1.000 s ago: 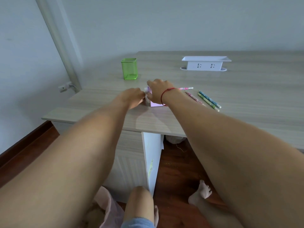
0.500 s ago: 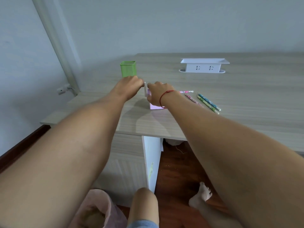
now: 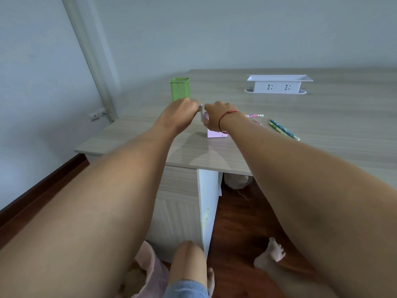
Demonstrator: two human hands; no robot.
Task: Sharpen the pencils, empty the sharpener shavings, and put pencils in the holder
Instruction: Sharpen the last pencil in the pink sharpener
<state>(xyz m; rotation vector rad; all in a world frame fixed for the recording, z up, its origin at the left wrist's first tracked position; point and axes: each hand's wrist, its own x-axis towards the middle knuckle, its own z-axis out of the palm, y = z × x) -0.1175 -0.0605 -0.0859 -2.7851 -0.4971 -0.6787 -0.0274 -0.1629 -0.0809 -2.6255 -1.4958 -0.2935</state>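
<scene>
Four pencils (image 3: 284, 130) on desk, right of centre; none seen in green holder (image 3: 180, 89), upper centre-left. Right hand (image 3: 214, 119) curled over pink sharpener (image 3: 217, 133), mid-frame; left hand (image 3: 180, 114) pinching white crank (image 3: 201, 114). Judgement: sharpening underway; shavings, holder steps left.

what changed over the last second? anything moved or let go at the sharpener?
The left hand, pinching the crank, swung up from low beside the pink sharpener to about level with its top. The right hand kept holding the sharpener down. Nothing was newly taken or let go. The pencils, green holder and white socket box stayed put.
</scene>
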